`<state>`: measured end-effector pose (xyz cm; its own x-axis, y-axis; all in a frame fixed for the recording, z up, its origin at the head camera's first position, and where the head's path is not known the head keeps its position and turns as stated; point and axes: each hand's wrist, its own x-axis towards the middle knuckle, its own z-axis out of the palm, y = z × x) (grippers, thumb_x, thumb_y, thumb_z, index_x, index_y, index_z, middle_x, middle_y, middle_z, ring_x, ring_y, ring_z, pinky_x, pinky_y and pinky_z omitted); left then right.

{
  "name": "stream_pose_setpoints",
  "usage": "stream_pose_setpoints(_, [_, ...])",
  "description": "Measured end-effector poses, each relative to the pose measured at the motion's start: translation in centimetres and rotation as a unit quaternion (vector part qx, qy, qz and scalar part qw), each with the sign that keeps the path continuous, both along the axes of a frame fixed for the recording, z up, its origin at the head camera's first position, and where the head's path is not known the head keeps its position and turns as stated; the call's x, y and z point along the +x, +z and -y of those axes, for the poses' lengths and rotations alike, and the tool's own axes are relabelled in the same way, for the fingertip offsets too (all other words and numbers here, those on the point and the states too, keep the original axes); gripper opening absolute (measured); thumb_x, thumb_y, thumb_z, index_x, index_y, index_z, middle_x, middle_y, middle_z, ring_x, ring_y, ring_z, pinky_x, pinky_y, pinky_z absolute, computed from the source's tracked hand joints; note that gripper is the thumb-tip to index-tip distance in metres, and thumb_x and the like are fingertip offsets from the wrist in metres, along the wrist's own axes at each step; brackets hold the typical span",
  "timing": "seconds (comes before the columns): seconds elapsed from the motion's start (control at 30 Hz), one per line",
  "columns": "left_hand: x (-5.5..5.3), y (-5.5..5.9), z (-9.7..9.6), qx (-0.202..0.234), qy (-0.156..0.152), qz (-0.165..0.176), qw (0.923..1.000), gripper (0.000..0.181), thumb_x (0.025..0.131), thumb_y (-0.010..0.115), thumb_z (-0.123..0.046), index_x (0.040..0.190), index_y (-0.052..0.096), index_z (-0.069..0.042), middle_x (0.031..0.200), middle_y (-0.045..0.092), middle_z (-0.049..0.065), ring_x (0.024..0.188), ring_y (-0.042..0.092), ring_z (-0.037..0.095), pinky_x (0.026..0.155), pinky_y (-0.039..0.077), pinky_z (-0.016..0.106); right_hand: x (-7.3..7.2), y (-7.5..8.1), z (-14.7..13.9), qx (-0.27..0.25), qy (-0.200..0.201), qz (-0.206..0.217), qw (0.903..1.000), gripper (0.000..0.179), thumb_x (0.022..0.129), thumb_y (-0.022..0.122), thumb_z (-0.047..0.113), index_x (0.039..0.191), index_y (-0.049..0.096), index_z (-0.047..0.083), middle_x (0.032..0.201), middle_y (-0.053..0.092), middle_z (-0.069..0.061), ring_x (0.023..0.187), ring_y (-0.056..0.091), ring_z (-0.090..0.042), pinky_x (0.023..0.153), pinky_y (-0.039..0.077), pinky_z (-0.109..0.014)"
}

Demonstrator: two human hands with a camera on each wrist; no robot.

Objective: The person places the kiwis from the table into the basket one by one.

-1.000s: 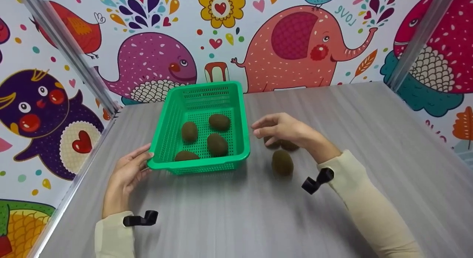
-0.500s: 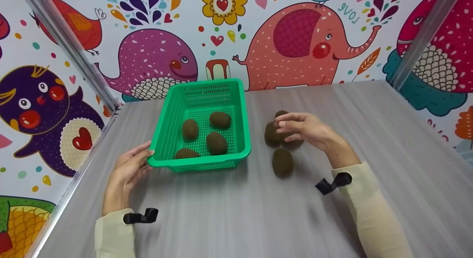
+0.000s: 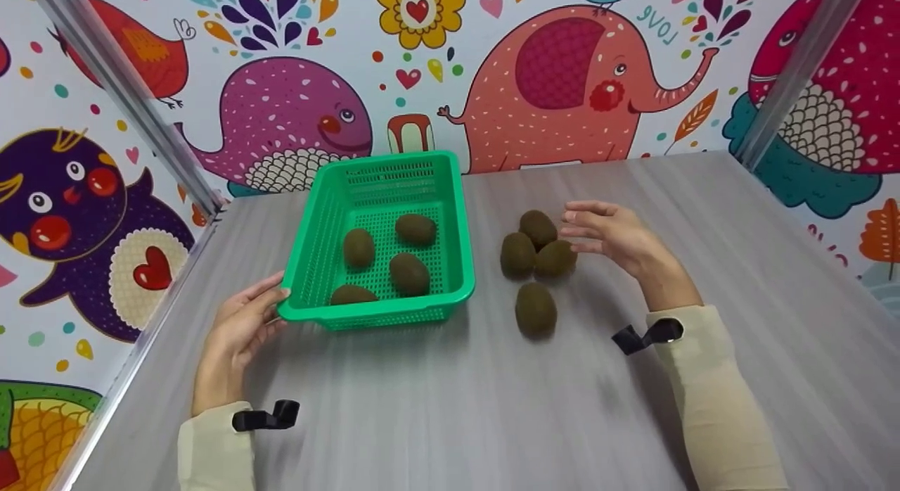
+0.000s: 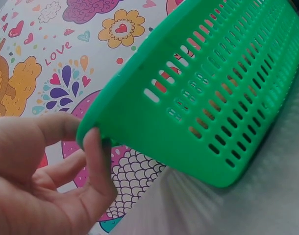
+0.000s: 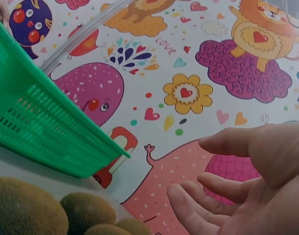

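Note:
A green plastic basket (image 3: 464, 266) with slotted walls holds several brown kiwis, one of them a kiwi (image 3: 409, 273) near its middle. At its near left corner my left hand (image 3: 242, 329) pinches the rim; the left wrist view shows thumb and fingers on either side of the rim (image 4: 86, 129). To the right of the basket three kiwis sit bunched together, among them a kiwi (image 3: 518, 255). Another kiwi (image 3: 536, 310) lies nearer to me. Just right of the bunch hovers my right hand (image 3: 619, 241), fingers extended and holding nothing, as the right hand (image 5: 237, 181) also shows in its wrist view.
The grey wood-grain table (image 3: 422, 406) carries everything. A printed cartoon wall (image 3: 422, 76) stands close behind the basket, with another panel along the left. Metal posts (image 3: 133, 97) mark the corners.
My right hand has moved right, away from the basket's side and past the bunched kiwis, uncovering them. The left hand and the basket have stayed in place.

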<state>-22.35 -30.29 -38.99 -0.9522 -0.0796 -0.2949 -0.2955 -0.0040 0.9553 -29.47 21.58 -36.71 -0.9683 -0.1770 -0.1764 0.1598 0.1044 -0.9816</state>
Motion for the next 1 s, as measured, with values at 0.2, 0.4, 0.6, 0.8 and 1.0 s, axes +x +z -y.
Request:
stream_pose_setpoints(0.2, [0.0, 0.0, 0.2, -0.008, 0.007, 0.005, 0.9999, 0.060, 0.102, 0.056, -0.016, 0.157, 0.034, -0.009, 0.090, 0.069, -0.017, 0.077, 0.064, 0.000, 0.068, 0.054, 0.019, -1.3, -1.5, -0.6, 0.000, -0.030, 0.042, 0.9987, 0.055, 0.101, 0.060, 0.032, 0.145, 0.044, 0.003, 0.116, 0.060, 0.006, 0.102, 0.065, -0.007, 0.090, 0.058, -0.027])
stream_pose_setpoints(0.4, [-0.1, 0.1, 0.1, -0.008, 0.008, 0.004, 0.9999, 0.059, 0.102, 0.055, -0.016, 0.156, 0.034, -0.009, 0.090, 0.069, -0.016, 0.076, 0.064, 0.001, 0.068, 0.054, 0.019, -2.0, -2.9, -0.6, 0.006, -0.045, 0.077, 0.9960, 0.056, 0.103, 0.056, 0.031, 0.147, 0.042, 0.001, 0.126, 0.057, 0.001, 0.117, 0.057, -0.016, 0.090, 0.056, -0.025])
stream_pose_setpoints(0.6, [-0.2, 0.1, 0.1, -0.010, 0.005, 0.005, 0.9999, 0.059, 0.102, 0.055, -0.016, 0.157, 0.034, -0.010, 0.091, 0.068, -0.016, 0.077, 0.064, 0.001, 0.069, 0.055, 0.019, -2.3, -4.0, -0.9, 0.009, -0.051, 0.117, 0.9917, 0.045, 0.102, 0.055, 0.027, 0.140, 0.044, 0.004, 0.130, 0.053, -0.006, 0.104, 0.058, -0.012, 0.093, 0.055, -0.027])
stream_pose_setpoints(0.8, [-0.1, 0.1, 0.1, -0.003, 0.003, 0.003, 1.0000, 0.059, 0.102, 0.055, -0.015, 0.157, 0.034, -0.009, 0.091, 0.069, -0.016, 0.076, 0.064, 0.001, 0.069, 0.055, 0.019, -2.4, -4.9, -1.1, 0.018, -0.052, 0.155, 0.9863, 0.039, 0.100, 0.059, 0.030, 0.131, 0.048, 0.009, 0.112, 0.058, 0.001, 0.094, 0.059, -0.011, 0.080, 0.057, -0.023])
stream_pose_setpoints(1.0, [0.0, 0.1, 0.0, -0.001, 0.003, 0.000, 1.0000, 0.059, 0.102, 0.055, -0.014, 0.157, 0.033, -0.008, 0.090, 0.069, -0.016, 0.076, 0.064, 0.000, 0.069, 0.055, 0.019, -2.5, -5.3, -0.8, 0.048, -0.040, 0.174, 0.9828, 0.077, 0.099, 0.058, 0.037, 0.157, 0.022, 0.002, 0.161, 0.029, -0.020, 0.135, 0.043, -0.028, 0.084, 0.057, -0.024])
